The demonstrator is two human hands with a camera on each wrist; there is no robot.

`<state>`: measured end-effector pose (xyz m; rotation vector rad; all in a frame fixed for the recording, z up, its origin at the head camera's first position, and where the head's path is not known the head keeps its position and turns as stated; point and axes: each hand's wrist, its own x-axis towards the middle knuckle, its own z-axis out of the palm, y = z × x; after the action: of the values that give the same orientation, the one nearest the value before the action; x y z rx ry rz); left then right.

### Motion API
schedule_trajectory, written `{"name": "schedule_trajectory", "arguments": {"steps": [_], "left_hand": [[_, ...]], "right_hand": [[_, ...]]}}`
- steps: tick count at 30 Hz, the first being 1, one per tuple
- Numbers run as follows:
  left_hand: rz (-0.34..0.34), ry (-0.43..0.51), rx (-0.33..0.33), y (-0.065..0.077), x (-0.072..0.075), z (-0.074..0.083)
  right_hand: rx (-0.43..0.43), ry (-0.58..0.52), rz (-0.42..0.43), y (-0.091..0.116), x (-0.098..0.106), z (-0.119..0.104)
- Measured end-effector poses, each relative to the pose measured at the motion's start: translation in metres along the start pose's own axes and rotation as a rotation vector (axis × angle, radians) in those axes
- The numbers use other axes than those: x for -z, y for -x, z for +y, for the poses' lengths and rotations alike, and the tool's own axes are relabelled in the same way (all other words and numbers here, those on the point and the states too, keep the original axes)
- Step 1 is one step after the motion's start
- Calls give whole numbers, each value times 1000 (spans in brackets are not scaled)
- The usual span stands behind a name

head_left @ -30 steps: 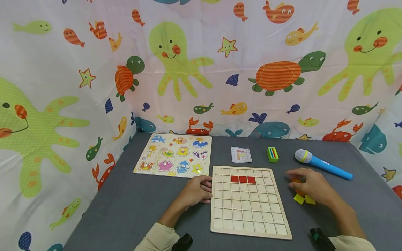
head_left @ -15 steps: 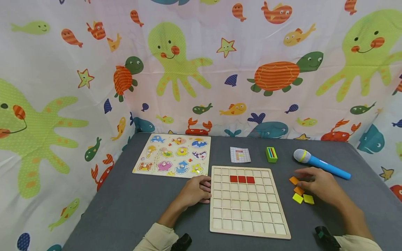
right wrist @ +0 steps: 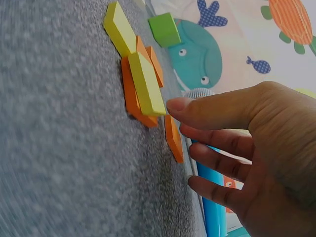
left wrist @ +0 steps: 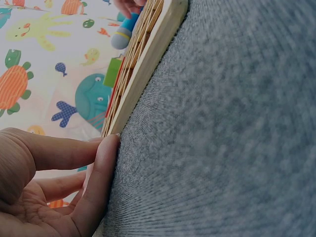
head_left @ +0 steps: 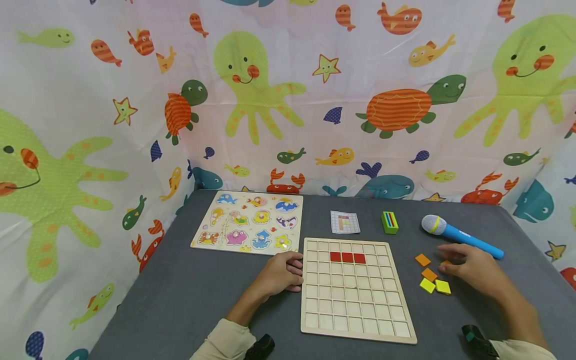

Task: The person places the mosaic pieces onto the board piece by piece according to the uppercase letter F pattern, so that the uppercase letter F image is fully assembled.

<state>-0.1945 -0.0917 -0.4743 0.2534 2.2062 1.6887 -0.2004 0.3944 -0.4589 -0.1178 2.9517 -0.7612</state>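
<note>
My left hand (head_left: 282, 272) has its fingers bent against the board's left edge; I cannot tell whether they pinch it. The board (head_left: 355, 300) carries three red tiles (head_left: 347, 257) in a row. Right of it, orange tiles (head_left: 429, 274) and yellow tiles (head_left: 443, 287) lie on the counter (head_left: 180, 310), probably light, stiff, best pinched by opposite edges. My right hand (head_left: 474, 267), loosely parted, holding nothing, hovers beside one orange piece.

The grid board (head_left: 349, 294) lies before the card (head_left: 345, 222) — puzzle (head_left: 251, 227) left, loose tiles (head_left: 429, 275) right.
</note>
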Motion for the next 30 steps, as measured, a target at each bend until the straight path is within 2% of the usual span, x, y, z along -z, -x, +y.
{"name": "schedule_trajectory", "arguments": {"steps": [12,30], "left_hand": [[0,2,3,0,0,0],[-5,7,-7,-1,1,-1]], "right_hand": [[-7,1,-11,1,2,11],[-32,8,-23,3,7,16]]}}
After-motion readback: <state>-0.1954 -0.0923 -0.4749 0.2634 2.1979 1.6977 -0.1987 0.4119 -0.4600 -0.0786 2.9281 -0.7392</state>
